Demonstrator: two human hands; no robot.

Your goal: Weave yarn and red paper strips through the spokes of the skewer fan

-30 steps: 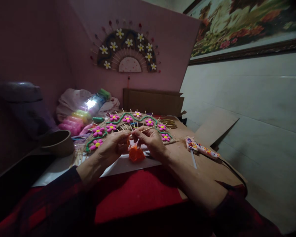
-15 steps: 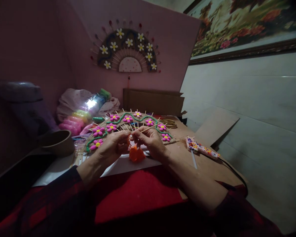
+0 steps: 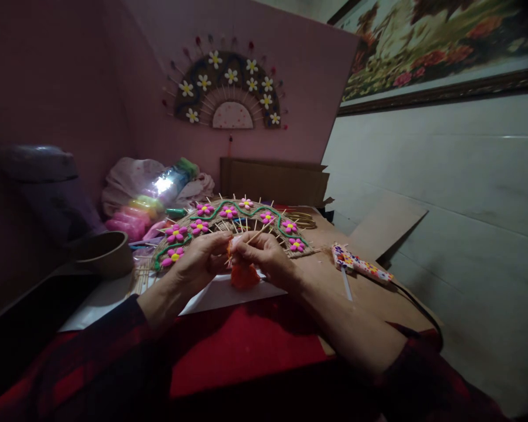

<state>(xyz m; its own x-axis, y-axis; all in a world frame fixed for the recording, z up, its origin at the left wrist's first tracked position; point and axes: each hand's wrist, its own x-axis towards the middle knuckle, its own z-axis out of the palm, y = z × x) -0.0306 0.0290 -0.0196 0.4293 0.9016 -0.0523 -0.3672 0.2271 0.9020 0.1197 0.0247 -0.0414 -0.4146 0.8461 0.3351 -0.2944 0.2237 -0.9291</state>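
My right hand [image 3: 268, 255] is closed in a pinch on a thin wooden stick [image 3: 260, 230], which slants up to the right. Close against it, my left hand [image 3: 205, 253] pinches a bit of orange material [image 3: 230, 249] at the stick's lower end; fingers hide most of it. Below both hands lies a soft orange lump [image 3: 245, 278] at the edge of a white sheet [image 3: 215, 296]. Just behind them is a twine-wrapped half-ring fan [image 3: 257, 218] with pink flowers, a wavy green cord and sticks poking out all round.
To the right, a flower-patterned glue gun [image 3: 361, 264] with a cable rests on cardboard [image 3: 321, 278]. A brown pot [image 3: 103, 252], loose sticks [image 3: 141, 278] and bags of coloured clay [image 3: 136, 217] are at left. A similar fan [image 3: 229, 76] hangs on the wall.
The stick has turned steeper, its lower end now pointing down between my fingertips. My right fingers have shifted around it; my left hand has barely moved.
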